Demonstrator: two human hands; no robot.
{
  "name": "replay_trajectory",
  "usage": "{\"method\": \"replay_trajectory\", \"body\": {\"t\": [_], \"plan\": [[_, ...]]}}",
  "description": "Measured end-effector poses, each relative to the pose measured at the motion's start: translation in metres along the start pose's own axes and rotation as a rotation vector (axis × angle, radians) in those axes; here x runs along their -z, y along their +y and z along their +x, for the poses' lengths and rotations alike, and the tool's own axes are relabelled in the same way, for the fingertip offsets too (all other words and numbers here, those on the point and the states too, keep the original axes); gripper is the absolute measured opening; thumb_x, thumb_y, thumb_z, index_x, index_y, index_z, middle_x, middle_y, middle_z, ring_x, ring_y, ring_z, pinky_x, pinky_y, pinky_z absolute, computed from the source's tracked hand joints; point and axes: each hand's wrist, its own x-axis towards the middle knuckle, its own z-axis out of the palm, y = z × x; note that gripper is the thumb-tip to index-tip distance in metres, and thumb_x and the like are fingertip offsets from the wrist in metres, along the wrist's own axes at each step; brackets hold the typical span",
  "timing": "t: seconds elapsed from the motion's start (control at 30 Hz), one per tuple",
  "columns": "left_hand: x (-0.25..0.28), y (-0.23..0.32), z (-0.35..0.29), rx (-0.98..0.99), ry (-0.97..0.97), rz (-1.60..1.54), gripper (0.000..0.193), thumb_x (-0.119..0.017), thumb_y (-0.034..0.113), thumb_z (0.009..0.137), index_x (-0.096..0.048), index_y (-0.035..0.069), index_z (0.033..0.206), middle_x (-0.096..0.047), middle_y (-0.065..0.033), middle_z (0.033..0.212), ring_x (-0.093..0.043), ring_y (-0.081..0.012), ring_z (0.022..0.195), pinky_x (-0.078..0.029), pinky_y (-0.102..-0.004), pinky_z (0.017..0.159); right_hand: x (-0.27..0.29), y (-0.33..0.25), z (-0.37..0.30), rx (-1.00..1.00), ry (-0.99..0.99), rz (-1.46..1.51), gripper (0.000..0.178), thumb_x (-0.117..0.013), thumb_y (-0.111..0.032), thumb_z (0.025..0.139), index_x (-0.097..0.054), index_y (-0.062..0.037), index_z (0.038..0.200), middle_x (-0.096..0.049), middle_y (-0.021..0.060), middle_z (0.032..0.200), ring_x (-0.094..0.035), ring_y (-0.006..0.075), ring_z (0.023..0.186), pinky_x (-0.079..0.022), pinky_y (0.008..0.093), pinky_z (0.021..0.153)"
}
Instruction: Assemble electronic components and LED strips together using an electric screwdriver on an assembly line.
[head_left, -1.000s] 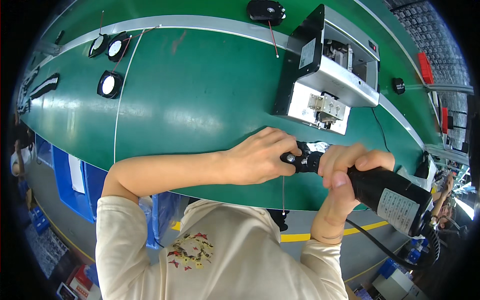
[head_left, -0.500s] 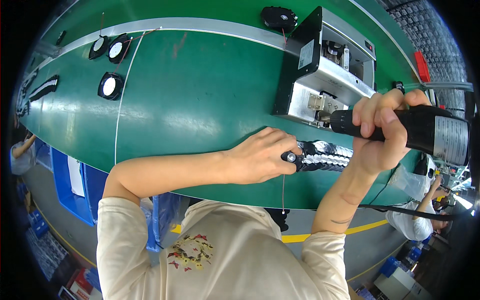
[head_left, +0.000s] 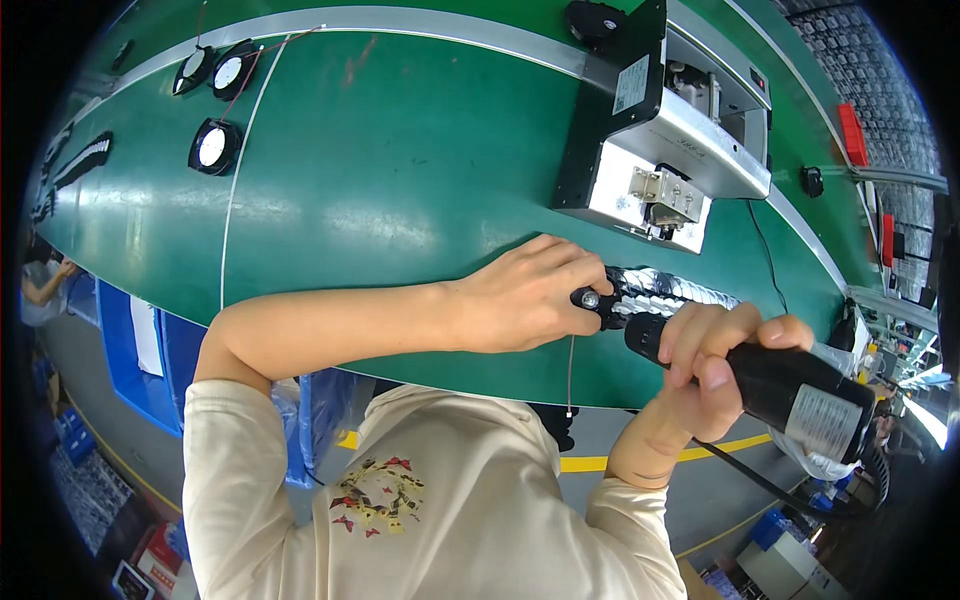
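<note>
At the middle of the green bench, my left hand (head_left: 540, 293) has its fingers curled round a small black part (head_left: 590, 298) with a bright metal spot. A thin wire hangs from it over the bench edge. This part is at the left end of a packed row of black and silver pieces (head_left: 670, 282). My right hand (head_left: 712, 360) grips a black electric screwdriver (head_left: 800, 395), held tilted with its nose low beside the row's left end. The driver's tip is hard to make out, so I cannot tell whether it touches the part.
A silver and black box-shaped screw feeder (head_left: 680, 150) stands just beyond the row. Several black parts with white round faces and red wires (head_left: 214, 147) lie far left. A blue bin (head_left: 125, 350) stands below the bench's left edge. The driver's cable (head_left: 760, 485) loops at lower right.
My right hand has brought the screwdriver down and left, from the screw feeder to the row's left end. My left hand stays on the black part. The view has shifted slightly.
</note>
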Motion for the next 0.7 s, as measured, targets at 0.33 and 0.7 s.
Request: {"method": "replay_trajectory", "body": {"t": [0.33, 0.7], "plan": [[0.011, 0.005, 0.003, 0.046, -0.111, -0.064, 0.018, -0.076, 0.010, 0.067, -0.073, 0.011, 0.085, -0.053, -0.0110, 0.124, -0.055, -0.0344, 0.116, -0.046, -0.0455, 0.097, -0.007, -0.009, -0.012, -0.026, -0.144, -0.129, 0.036, -0.064, 0.004, 0.082, -0.038, -0.0082, 0.103, -0.053, 0.0074, 0.070, -0.052, 0.0185, 0.056, -0.051, 0.0350, 0.058], [0.015, 0.010, 0.009, 0.094, -0.105, -0.111, 0.025, -0.076, 0.009, 0.066, -0.072, 0.012, 0.091, -0.052, -0.0116, 0.130, -0.051, -0.0323, 0.119, -0.041, -0.0444, 0.097, 0.024, -0.043, 0.013, 0.167, -0.012, 0.180, 0.063, -0.064, -0.005, 0.081, -0.037, -0.0111, 0.138, -0.049, 0.0019, 0.066, -0.053, 0.0159, 0.050, -0.048, 0.0334, 0.051]]}}
